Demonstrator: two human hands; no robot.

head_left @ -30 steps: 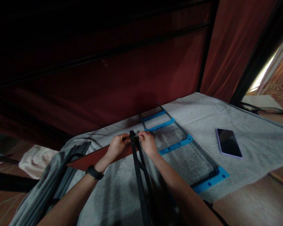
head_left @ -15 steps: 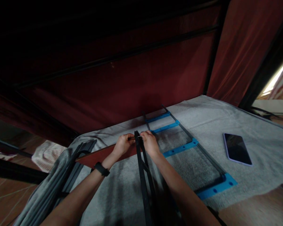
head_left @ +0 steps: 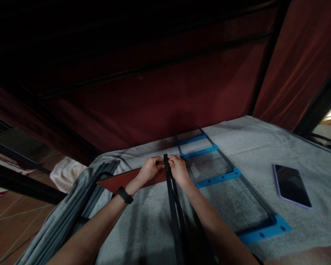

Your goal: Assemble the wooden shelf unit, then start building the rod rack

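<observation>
At the top end of a pair of long dark bars (head_left: 174, 217), my two hands meet from either side. My left hand (head_left: 149, 169), with a black band on its wrist, is closed in a pinch on the left of the bars. On their right my right hand (head_left: 177, 168) pinches too, fingertips against the bar end. What lies in the fingertips is too small to name. A reddish-brown board (head_left: 127, 178) lies behind my left hand. To the right, a ladder-like frame of grey tubes with blue crosspieces (head_left: 220, 179) lies flat on grey cloth (head_left: 143, 221).
A phone (head_left: 292, 185) in a pale purple case lies at the right. Bundled grey tubes (head_left: 85, 206) lie on the left. A dark red wooden panel (head_left: 165, 99) rises behind the cloth. Striped fabric (head_left: 67, 173) and a tiled floor (head_left: 13, 221) are at far left.
The view has shifted, so the scene sits slightly lower and farther right. The two bars appear closer together at the top. A thin, light piece between my fingers no longer shows.
</observation>
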